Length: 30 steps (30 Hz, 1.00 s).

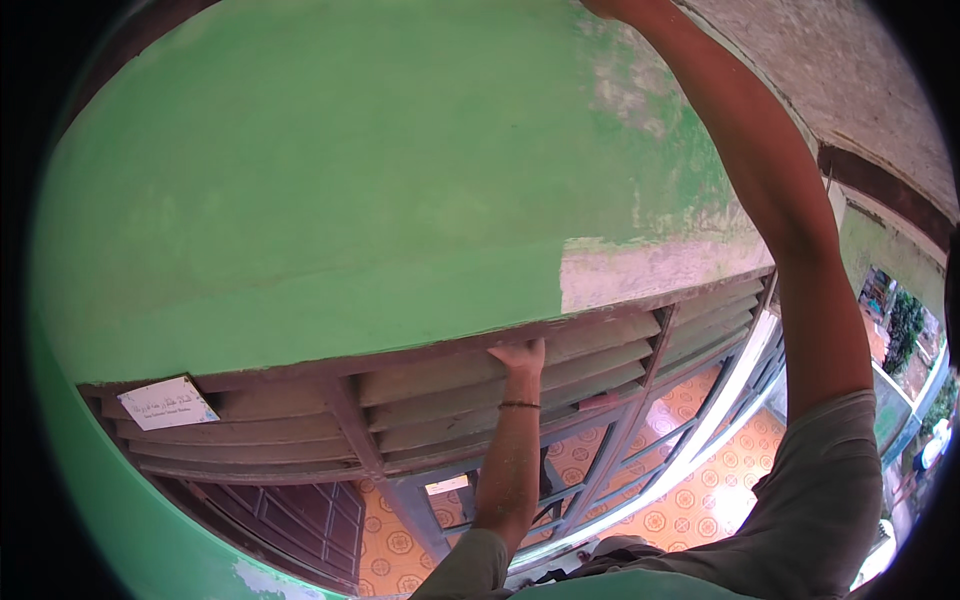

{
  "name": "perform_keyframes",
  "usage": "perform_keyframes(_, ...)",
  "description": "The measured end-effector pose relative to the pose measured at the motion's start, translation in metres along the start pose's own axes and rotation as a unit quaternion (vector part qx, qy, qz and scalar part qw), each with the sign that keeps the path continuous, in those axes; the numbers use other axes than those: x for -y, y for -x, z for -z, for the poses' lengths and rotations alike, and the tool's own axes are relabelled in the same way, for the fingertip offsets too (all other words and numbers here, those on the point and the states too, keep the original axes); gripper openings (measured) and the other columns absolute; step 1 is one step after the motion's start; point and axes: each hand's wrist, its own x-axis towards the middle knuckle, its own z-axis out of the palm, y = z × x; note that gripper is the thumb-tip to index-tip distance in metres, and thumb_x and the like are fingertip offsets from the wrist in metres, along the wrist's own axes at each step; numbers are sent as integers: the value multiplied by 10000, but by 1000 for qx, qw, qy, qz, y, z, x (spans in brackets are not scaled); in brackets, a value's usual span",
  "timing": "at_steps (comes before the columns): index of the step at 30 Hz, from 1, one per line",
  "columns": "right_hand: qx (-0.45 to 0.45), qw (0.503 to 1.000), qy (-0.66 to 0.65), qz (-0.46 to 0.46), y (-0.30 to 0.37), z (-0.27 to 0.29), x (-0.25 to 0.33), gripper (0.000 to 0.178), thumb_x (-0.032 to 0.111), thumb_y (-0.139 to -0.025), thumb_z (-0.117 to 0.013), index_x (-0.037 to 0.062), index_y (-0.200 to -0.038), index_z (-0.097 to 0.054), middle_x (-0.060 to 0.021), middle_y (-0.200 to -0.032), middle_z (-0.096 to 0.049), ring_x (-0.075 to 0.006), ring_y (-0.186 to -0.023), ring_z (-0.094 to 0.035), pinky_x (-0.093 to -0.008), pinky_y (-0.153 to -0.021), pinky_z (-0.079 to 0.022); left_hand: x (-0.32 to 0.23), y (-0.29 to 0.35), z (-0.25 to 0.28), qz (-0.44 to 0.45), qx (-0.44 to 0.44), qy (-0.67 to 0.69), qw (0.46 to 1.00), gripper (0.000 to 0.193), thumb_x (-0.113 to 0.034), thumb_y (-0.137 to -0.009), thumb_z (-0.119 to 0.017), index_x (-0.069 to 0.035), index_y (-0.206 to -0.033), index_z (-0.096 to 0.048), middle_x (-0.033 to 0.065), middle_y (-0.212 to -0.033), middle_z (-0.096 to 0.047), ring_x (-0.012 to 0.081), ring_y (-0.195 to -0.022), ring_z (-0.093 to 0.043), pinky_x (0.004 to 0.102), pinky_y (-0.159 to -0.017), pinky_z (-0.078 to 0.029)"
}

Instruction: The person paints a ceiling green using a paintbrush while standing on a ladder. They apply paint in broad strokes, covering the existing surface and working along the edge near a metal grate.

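Observation:
My left hand [520, 355] is raised to the brown wooden louver frame [440, 352] below the painted wall and grips its lower edge, fingers mostly hidden there. Above the frame spreads a green wall [350, 180], with a pale, unpainted patch [650, 268] at its lower right and worn, blotchy paint farther up. My right arm stretches up along the right side to the top of the wall. Only a bit of my right hand [605, 8] shows at the upper edge of the view; its fingers, and anything in them, are cut off.
A white card [168, 403] with writing is fixed to the frame at the left. Far below lie orange patterned floor tiles [690, 500], beside a dark wooden door [290, 525] and glazed window frames [590, 470]. A rough ceiling [850, 70] runs overhead at the right.

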Motion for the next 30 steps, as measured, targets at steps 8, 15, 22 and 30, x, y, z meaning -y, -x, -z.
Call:
perform_keyframes(8,43,998,19,-31,0,22,25,557,410,-1048,-347,5,-1269,-659,-290,-1294,-646,-447,-1213,-620,-522,-1054,-452,0,-3,-9,-20,5,-8,1000,699,-588,-962,-494,-119,-1481,-501,45,-1521,-496,260,-1400,-443,440,-1214,-285)
perform_keyframes(15,-40,998,-57,-9,-8,-13,33,582,440,-1051,-324,26,-1268,-670,-280,-1329,-632,-427,-1255,-602,-523,-1079,-432,-23,-11,-9,-44,18,-3,999,661,-548,-983,-479,-121,-1488,-497,45,-1518,-499,254,-1400,-444,433,-1213,-287)
perform_keyframes(22,-39,997,-58,43,16,-11,52,584,450,-1058,-308,54,-1336,-635,-241,-1341,-644,-394,-1259,-608,-510,-1092,-436,-40,-13,-17,-63,-14,-2,998,694,-584,-973,-483,-122,-1491,-490,41,-1532,-483,252,-1404,-437,422,-1208,-293)
perform_keyframes(30,-21,999,29,32,-22,-27,16,557,415,-1074,-323,6,-1332,-600,-238,-1254,-683,-404,-1181,-652,-515,-1019,-496,-23,-15,-1,-19,-23,20,999,706,-594,-958,-503,-131,-1491,-492,41,-1536,-479,262,-1406,-433,446,-1209,-289)
